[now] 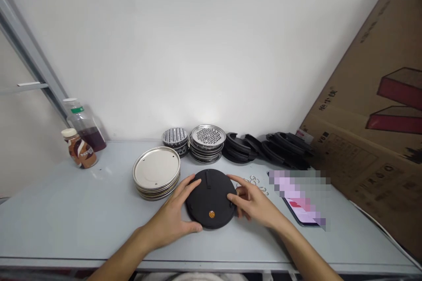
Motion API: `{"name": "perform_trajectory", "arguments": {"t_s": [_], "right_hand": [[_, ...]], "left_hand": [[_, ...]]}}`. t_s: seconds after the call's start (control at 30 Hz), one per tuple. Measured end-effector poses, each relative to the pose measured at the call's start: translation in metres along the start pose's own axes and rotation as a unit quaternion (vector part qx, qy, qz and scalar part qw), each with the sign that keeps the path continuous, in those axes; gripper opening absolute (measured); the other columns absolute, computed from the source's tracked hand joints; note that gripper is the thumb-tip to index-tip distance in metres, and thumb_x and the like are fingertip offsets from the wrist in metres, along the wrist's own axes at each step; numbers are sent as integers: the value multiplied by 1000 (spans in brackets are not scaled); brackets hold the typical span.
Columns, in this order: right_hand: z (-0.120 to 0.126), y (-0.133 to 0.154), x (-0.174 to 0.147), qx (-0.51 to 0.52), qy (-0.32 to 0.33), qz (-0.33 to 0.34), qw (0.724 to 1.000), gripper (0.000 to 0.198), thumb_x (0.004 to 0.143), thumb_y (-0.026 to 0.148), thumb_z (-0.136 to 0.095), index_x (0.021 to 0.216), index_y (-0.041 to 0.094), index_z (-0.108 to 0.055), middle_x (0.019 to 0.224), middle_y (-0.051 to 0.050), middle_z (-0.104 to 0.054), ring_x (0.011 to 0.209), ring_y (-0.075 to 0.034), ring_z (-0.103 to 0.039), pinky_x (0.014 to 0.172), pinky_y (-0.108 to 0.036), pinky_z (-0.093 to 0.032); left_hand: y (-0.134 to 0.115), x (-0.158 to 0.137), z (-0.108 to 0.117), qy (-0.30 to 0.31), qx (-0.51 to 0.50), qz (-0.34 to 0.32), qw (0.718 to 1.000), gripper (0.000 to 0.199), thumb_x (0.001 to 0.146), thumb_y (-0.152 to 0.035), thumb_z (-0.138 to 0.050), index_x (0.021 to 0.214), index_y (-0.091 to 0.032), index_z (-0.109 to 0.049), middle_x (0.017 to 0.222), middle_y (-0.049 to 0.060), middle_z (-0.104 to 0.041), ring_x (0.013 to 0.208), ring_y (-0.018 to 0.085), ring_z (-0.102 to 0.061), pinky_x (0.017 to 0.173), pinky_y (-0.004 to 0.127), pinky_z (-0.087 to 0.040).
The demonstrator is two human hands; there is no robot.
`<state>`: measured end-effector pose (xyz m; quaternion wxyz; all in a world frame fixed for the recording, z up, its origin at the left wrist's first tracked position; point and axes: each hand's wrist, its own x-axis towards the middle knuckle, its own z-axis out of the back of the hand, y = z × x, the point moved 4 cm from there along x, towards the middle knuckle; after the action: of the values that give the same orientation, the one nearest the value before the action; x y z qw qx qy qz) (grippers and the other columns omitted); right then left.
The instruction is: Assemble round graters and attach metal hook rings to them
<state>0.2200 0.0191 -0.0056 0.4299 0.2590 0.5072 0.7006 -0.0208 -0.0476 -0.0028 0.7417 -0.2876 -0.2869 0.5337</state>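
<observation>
A round black disc (207, 199) with a small orange sticker and a short raised strip lies between my two hands near the front of the table. My left hand (180, 213) holds its left edge, thumb at the front and fingers at the upper rim. On the opposite side my right hand (249, 199) grips the edge, its thumb lying on the top face and other fingers curled beside it. Just behind my left hand is a stack of round silver metal plates (156, 171). Several small metal rings (253, 180) lie beyond my right hand, partly hidden by it.
Along the wall stand grater discs (208, 136), ridged metal discs (175, 137) and a heap of black curved parts (280, 147). A phone (301, 204), partly blurred, lies right. Two bottles (86, 129) (79, 149) stand left. A large cardboard box (372, 127) leans at the right.
</observation>
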Motion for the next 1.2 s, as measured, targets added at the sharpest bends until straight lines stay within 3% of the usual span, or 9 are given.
{"name": "perform_trajectory", "arguments": {"t_s": [0.1,0.23,0.5,0.63,0.77,0.9,1.0,1.2], "right_hand": [[-3,-1,-2,-29,42,-17,999,67,89,45,-60,145,15,-38,58,5,-62,47,-16,-60,47,-25,-43],[-2,1,-3,-68,39,-11,997,62,88,42,-61,141,14,-46,60,6,-59,47,-14,-59,54,-26,-45],[-2,11,-2,-199,2,78,977,45,87,48,-64,123,20,-64,61,2,-59,57,-15,-53,52,-25,-37],[-1,16,-3,-271,-46,123,954,51,86,52,-65,127,20,-63,86,-7,-68,71,-21,-61,66,-32,-49],[-1,21,-9,-304,-59,141,940,63,82,57,-68,134,22,-59,116,-14,-64,96,-29,-64,87,-43,-52],[-15,21,-23,-332,-36,176,926,83,71,71,-71,137,23,-58,146,-17,-47,134,-40,-43,110,-55,-38],[-28,11,-28,-319,-31,173,931,93,67,72,-74,142,21,-53,153,-18,-40,142,-41,-33,115,-59,-31],[-31,-5,-24,-281,-41,187,940,94,65,70,-76,142,24,-52,154,-16,-39,144,-39,-30,116,-58,-30]], "left_hand": [[0,0,0,12,4,6,1000,99,65,-19,-85,149,-37,-36,164,4,-19,148,32,-24,121,52,-22],[0,-1,0,23,19,-5,1000,92,66,-22,-85,146,-37,-43,161,5,-24,146,35,-30,119,55,-26],[3,-2,-3,37,68,-38,996,76,69,-29,-84,138,-38,-53,160,4,-29,145,34,-30,118,54,-29],[5,-3,-4,31,83,-54,995,75,69,-31,-85,137,-37,-54,160,3,-30,146,35,-29,118,54,-30],[7,-4,-6,42,106,-75,991,78,74,-34,-81,144,-38,-47,164,3,-23,149,36,-22,118,57,-26],[9,-2,-9,58,130,-84,986,79,79,-38,-77,149,-40,-39,165,3,-17,149,37,-18,118,60,-25],[10,-1,-10,49,132,-95,986,79,80,-39,-76,149,-39,-39,164,4,-21,148,38,-21,117,60,-27],[13,-2,-10,43,136,-96,985,79,81,-39,-75,150,-40,-37,164,3,-21,148,38,-24,116,59,-30]]}}
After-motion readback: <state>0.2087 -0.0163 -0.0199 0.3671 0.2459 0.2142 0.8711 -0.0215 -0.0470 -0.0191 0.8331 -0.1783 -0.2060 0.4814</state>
